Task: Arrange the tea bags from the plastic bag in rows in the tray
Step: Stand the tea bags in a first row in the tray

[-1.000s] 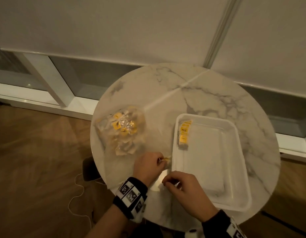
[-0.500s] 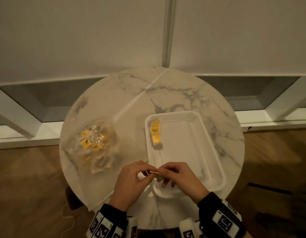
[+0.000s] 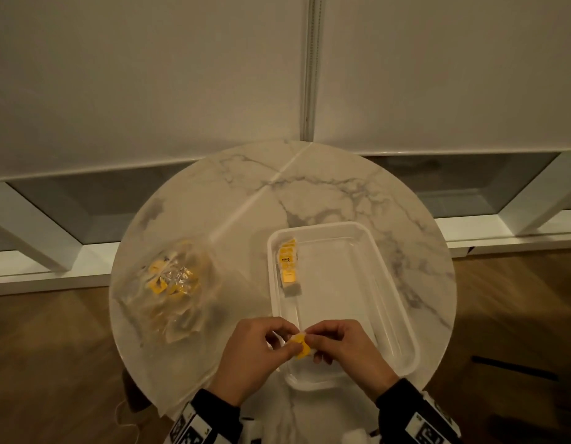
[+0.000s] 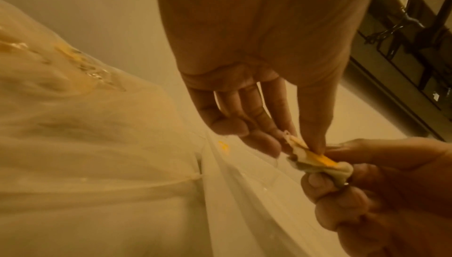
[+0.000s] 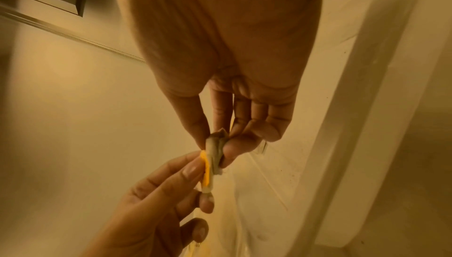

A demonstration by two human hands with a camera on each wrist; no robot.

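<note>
Hands first: your left hand (image 3: 250, 354) and right hand (image 3: 345, 349) are both pinching the same tea bag (image 3: 301, 346), fingertips meeting over the near left corner of the tray (image 3: 396, 283). From the left wrist view you've got your thumb and fingers on one end of the crumpled bag (image 4: 315, 161) while the right hand (image 4: 381, 193) curls round the other end; the right wrist view shows the yellow tag side (image 5: 206, 172) facing your left fingers (image 5: 171, 176). Further out, the white tray sits on the right half of the round marble table (image 3: 213, 203), with a short row of tea bags (image 3: 289, 267) lined up along its left wall, towards the far end. The plastic bag (image 3: 172, 290) with the rest of the tea bags lies on the left side of the table, well apart from the tray. Behind the table there's a pale wall (image 3: 149, 75).
</note>
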